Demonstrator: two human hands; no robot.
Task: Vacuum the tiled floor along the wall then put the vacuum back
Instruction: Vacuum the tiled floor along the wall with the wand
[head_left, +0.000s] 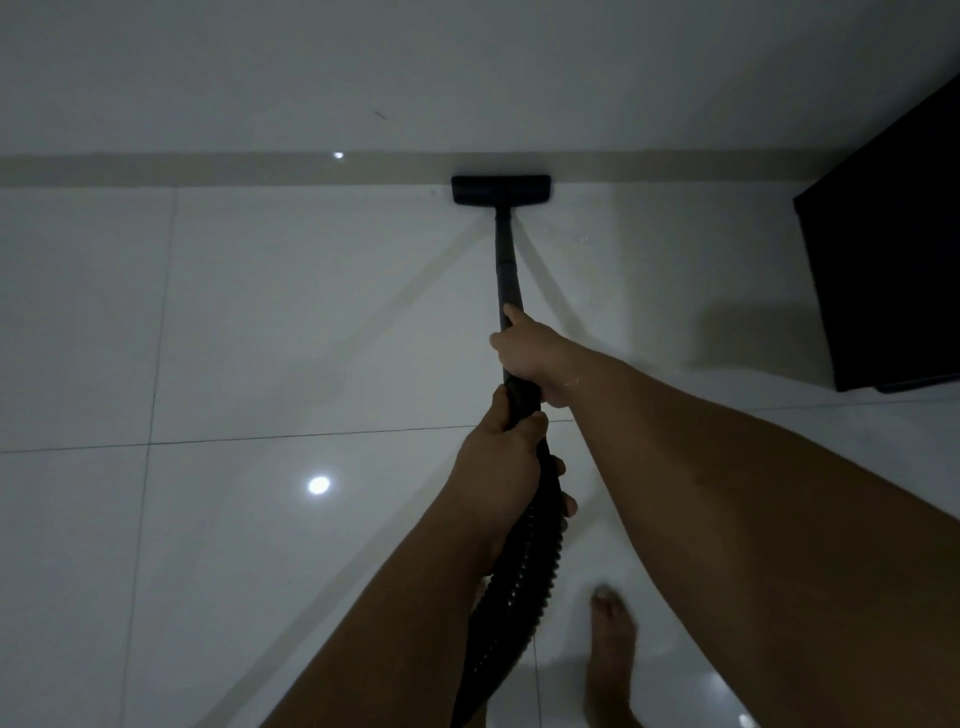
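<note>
- Vacuum head (501, 189): flat on the tiled floor (260, 322), its long edge pressed against the skirting strip (208, 169) at the foot of the wall (467, 78). All positions below are given relative to this head.
- Wand (506, 260): runs from the middle of the head straight back toward the person.
- Right hand (530, 358): clenched round the wand, nearer the head, thumb laid along the tube.
- Left hand (504, 467): clenched round the handle end just behind the right hand, where the ribbed hose (519, 587) begins; the hose trails down and back, away from the head.
- Bare foot (610, 639): on the floor well behind the head, just beside the hose.
- Dark cabinet (893, 249): to the right of the head, well apart from it, against the same wall.
- Judgement, step in hand: sweeping the floor edge along the wall. To do it well, keep the head flat and square to the skirting, slide it sideways in overlapping passes, and let the right hand steer while the left takes the weight.
- Judgement, risks: hose close to the foot could snag or trip; the head may knock the cabinet base if swept far right.
- A small dark mark on the wall above and left of the head; out of the head's reach.
- Writing, brands, labels: none readable on head, wand or hose; light is dim.
</note>
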